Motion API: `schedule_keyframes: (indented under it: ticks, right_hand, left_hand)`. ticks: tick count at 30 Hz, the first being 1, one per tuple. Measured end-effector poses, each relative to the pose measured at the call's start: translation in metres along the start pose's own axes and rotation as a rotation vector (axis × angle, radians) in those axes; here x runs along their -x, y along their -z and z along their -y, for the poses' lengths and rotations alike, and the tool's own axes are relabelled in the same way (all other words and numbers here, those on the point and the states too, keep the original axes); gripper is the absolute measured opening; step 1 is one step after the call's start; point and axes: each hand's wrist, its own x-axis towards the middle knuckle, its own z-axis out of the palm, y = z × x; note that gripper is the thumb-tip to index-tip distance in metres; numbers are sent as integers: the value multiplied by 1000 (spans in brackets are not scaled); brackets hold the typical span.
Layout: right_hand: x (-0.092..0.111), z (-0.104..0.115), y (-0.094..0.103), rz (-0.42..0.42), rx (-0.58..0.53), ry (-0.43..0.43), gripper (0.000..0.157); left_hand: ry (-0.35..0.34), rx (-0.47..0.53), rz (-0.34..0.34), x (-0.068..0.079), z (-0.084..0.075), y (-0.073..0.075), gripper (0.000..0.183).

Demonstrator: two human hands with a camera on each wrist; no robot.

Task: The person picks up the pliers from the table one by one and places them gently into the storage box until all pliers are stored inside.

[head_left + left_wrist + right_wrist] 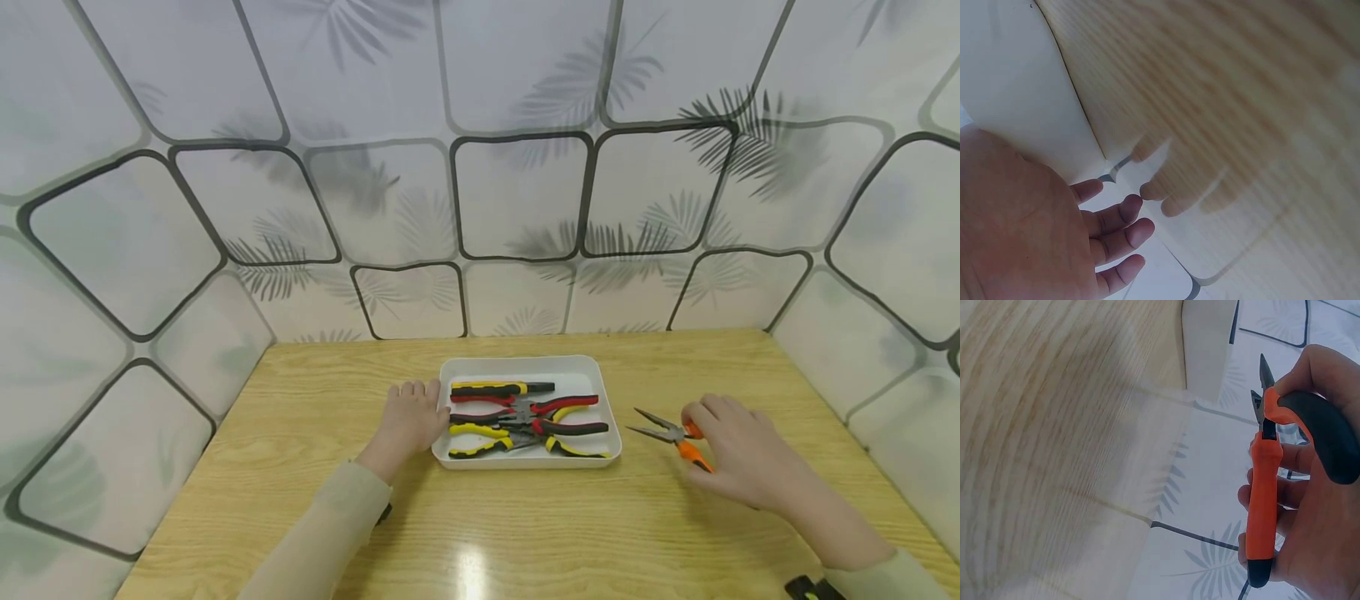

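Note:
My right hand (750, 450) holds long-nose pliers (692, 454) with orange and black handles, fingers and thumb curled round them. In the right wrist view, the pliers' orange handle (1265, 500) lies along the fingers, and the jaws stand slightly apart. To the left, a white tray (611, 417) lies on the table with several pliers (522, 411) in it, their grips red and black or yellow and black. My left hand (412, 414) rests against the tray's left side. Its fingers (1124, 240) are relaxed beside the white tray wall in the left wrist view.
The wooden table (480, 525) runs back to a wall covering (517, 200) with stone outlines and leaf prints, which also rises on both sides. A yellow and black handled tool (491, 388) lies along the tray's back side.

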Motion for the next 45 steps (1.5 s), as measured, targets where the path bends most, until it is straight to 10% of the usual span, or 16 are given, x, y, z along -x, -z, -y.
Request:
schedule_keyframes:
  ticks: [45]
  right_hand:
    - [-43, 18, -2, 27, -34, 106, 44]
  left_hand:
    - [3, -21, -16, 5, -3, 5, 53]
